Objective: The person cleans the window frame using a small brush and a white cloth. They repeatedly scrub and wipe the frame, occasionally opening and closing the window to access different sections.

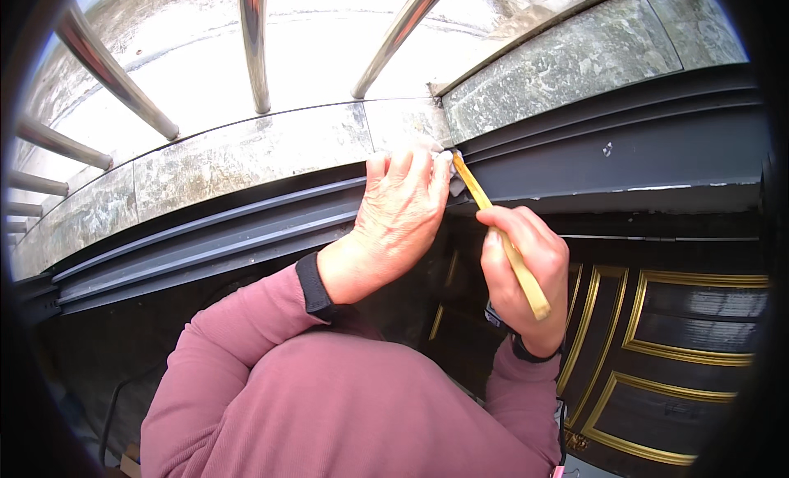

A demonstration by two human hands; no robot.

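My right hand (524, 268) grips a yellow stick (508, 250), which looks like wood or bamboo. The stick slants up and left, its far tip at the inner corner of a dark grey metal window frame (283, 216). My left hand (400, 219) is at the same corner, fingers close together and bent down over a crumpled whitish cloth or tissue (457, 183). Bits of this cloth show past the fingertips, beside the stick's tip. The left palm and most of the cloth are hidden from above.
Outside the frame runs a grey stone-tiled ledge (246, 145) with upright shiny metal bars (254, 52). Tracks line the left frame section; the right section (616, 151) bears a small white mark. Below right is a dark door or panel with gold trim (696, 355).
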